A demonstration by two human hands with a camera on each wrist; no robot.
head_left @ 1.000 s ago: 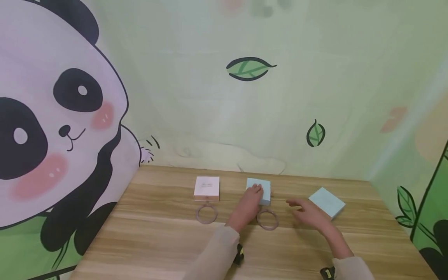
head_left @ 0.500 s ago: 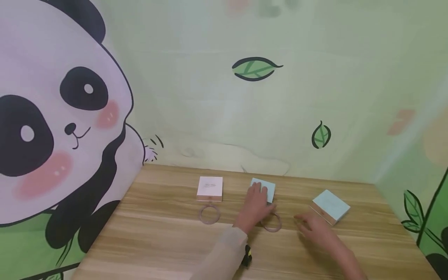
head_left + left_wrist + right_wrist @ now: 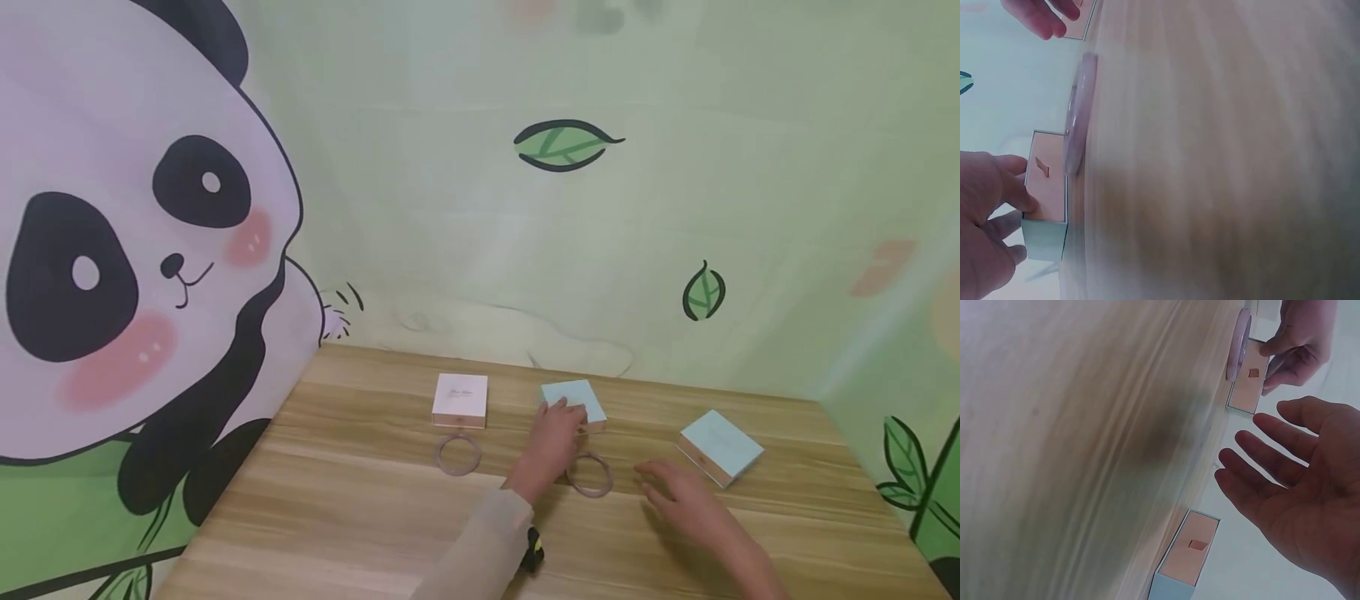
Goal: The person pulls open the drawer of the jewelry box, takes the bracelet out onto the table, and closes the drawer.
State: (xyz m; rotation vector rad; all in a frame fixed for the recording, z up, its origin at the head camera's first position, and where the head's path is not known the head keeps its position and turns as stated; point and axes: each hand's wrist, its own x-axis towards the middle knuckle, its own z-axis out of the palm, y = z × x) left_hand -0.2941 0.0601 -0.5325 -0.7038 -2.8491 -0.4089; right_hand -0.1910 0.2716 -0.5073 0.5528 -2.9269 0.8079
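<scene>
My left hand [image 3: 553,437] rests over the middle light blue drawer box [image 3: 576,392], fingers on its top. In the left wrist view a fingertip touches the box's pink front [image 3: 1046,178], which has a small pull tab [image 3: 1042,167]. A pale purple bangle [image 3: 590,475] lies flat just in front of this box. My right hand [image 3: 1310,469] hovers with fingers spread and loosely bent, holding nothing. It is left of and nearer than a second light blue drawer box [image 3: 722,446], which stands turned at an angle, pink front showing.
On the left of the wood-grain table [image 3: 352,517] stands a white box [image 3: 460,396] with a pink front. Another pale purple bangle [image 3: 457,455] lies in front of it. Behind the table hangs a green backdrop [image 3: 420,192] printed with a panda and leaves.
My left hand has turned the middle blue box, so its pink front now shows. The right hand has drawn back from the right box toward the near side. The head view has shifted slightly left.
</scene>
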